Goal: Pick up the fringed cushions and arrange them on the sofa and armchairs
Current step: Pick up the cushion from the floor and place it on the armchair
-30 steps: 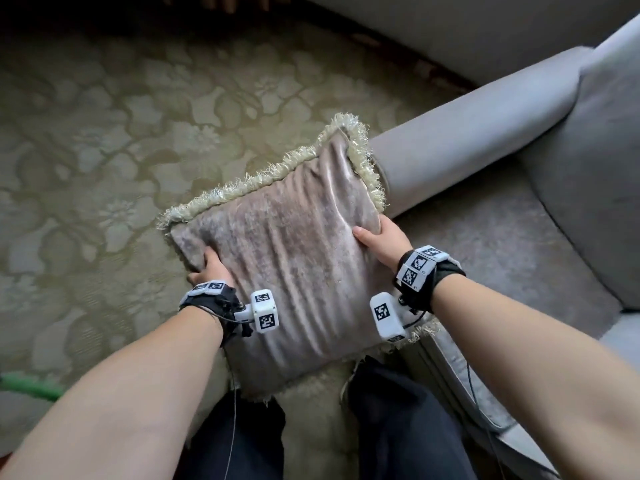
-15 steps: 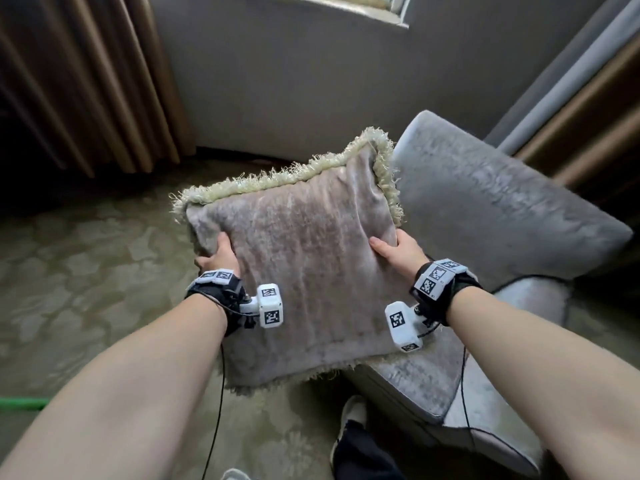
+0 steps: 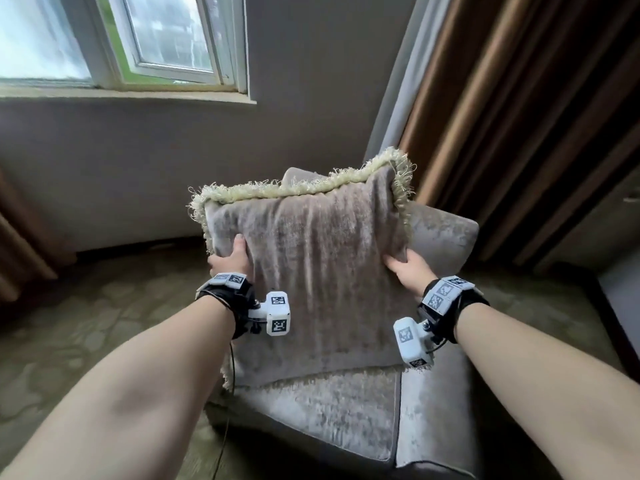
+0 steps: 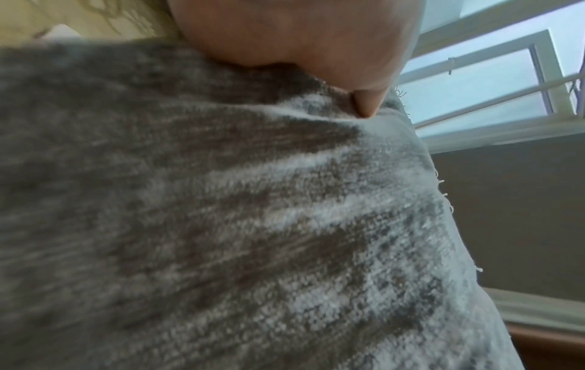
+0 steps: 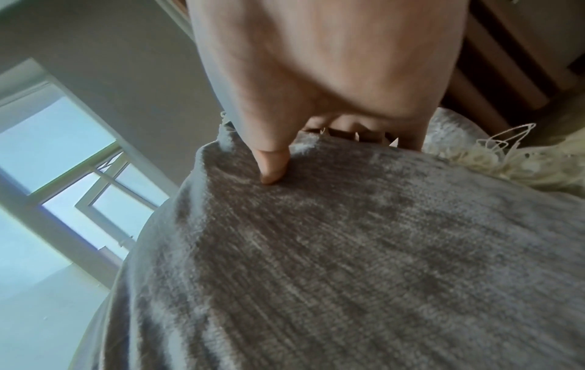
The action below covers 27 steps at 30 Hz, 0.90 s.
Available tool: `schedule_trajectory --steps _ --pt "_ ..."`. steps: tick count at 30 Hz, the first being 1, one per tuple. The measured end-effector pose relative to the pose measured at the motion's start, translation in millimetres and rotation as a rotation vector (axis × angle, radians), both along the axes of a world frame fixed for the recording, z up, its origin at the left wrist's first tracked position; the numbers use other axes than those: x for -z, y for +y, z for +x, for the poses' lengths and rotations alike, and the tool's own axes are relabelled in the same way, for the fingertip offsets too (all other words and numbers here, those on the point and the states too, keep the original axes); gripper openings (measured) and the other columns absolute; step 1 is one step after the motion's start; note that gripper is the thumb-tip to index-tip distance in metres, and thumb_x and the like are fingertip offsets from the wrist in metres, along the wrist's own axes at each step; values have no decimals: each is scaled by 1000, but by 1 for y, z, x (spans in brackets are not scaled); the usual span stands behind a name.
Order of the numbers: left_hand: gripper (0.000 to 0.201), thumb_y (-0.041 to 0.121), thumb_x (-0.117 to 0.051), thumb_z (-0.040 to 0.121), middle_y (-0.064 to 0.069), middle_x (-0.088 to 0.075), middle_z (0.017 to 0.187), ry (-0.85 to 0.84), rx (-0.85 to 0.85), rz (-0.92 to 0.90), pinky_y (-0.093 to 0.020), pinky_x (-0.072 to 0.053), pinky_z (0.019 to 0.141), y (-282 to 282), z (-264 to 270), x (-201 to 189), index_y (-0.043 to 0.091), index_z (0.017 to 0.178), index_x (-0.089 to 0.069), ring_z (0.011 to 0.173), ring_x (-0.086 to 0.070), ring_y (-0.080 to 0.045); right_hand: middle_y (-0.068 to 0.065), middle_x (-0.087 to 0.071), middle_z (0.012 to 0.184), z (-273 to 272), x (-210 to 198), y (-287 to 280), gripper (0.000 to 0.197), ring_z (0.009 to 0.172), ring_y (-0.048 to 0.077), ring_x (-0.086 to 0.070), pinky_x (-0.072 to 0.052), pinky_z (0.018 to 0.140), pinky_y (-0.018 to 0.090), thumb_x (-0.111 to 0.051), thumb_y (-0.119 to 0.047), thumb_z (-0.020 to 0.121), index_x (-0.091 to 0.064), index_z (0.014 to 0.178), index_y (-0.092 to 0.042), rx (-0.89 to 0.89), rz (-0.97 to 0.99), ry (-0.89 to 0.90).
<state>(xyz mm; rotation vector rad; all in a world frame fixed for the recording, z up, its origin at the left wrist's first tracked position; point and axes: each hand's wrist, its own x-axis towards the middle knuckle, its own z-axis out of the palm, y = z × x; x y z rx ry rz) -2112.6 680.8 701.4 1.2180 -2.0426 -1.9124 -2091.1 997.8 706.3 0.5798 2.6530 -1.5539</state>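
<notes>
While both forearms reach forward, the fringed cushion [image 3: 308, 271] is held upright in the air above the seat of the grey armchair [image 3: 332, 417], its lower fringe just over the seat's far part and its top fringe level with the chair back. The left hand [image 3: 230, 259] clamps the cushion's left edge, thumb [image 4: 367, 105] pressed into the near face. The right hand [image 3: 408, 266] clamps the right edge likewise, thumb [image 5: 272, 165] on the front, with curtains [image 3: 519, 126] near on the right.
</notes>
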Motion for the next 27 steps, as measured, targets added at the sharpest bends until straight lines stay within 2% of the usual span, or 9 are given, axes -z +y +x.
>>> schedule_trajectory --steps 5,9,12,13,15,17,19,22,27 --pt "87 57 -62 85 -20 -47 144 62 134 -12 -41 -32 113 48 -57 8 1 145 -35 133 -46 -36 11 -67 120 -27 15 56 38 104 23 -62 -49 96 34 -66 -23 92 -62 126 -6 89 -94 -35" --pt "91 58 -67 80 -13 -54 134 112 252 29 -39 -40 108 66 -92 18 1 143 -36 123 -54 -29 14 -59 129 -45 32 79 48 120 30 -56 -44 101 32 -65 -15 91 -50 135 -2 170 -75 -75" --pt "111 83 -72 48 -1 -65 119 94 314 33 -46 -50 101 65 -138 60 14 132 -51 106 -65 -24 13 -58 130 -59 49 88 53 118 29 -56 -44 96 31 -68 -13 88 -45 134 -1 218 -105 -105" --pt "105 85 -73 43 -2 -69 115 85 357 20 -48 -52 97 62 -154 79 18 123 -57 103 -68 -25 11 -58 129 -64 59 91 53 114 27 -57 -46 96 33 -69 -12 87 -45 133 -1 234 -133 -121" --pt "66 69 -77 61 -4 -73 107 90 455 29 -45 -56 90 66 -165 78 22 105 -66 95 -71 -23 13 -59 126 -75 75 93 54 111 26 -58 -48 95 36 -70 -7 86 -44 132 1 268 -180 -144" --pt "29 36 -77 80 -8 -72 107 161 491 90 -37 -56 82 74 -167 61 18 100 -66 85 -71 -19 18 -61 127 -86 95 94 61 113 32 -61 -50 99 46 -75 -8 79 -45 132 -2 326 -234 -162" --pt "39 29 -79 79 -12 -70 109 144 515 141 -41 -58 83 77 -182 66 10 108 -61 90 -71 -25 23 -62 125 -100 120 98 69 109 36 -63 -52 96 53 -75 -13 69 -46 131 -5 370 -275 -182" --pt "65 41 -83 67 -14 -69 110 51 577 158 -53 -55 91 76 -217 87 8 115 -55 101 -69 -31 23 -62 120 -117 135 90 71 105 39 -64 -54 89 57 -71 -12 64 -45 130 -8 463 -339 -205" --pt "61 38 -80 76 -9 -62 110 -62 651 152 -55 -53 91 82 -266 116 15 120 -43 101 -64 -30 19 -59 126 -148 163 92 69 110 38 -61 -52 94 53 -65 -7 74 -40 138 -11 530 -352 -240"
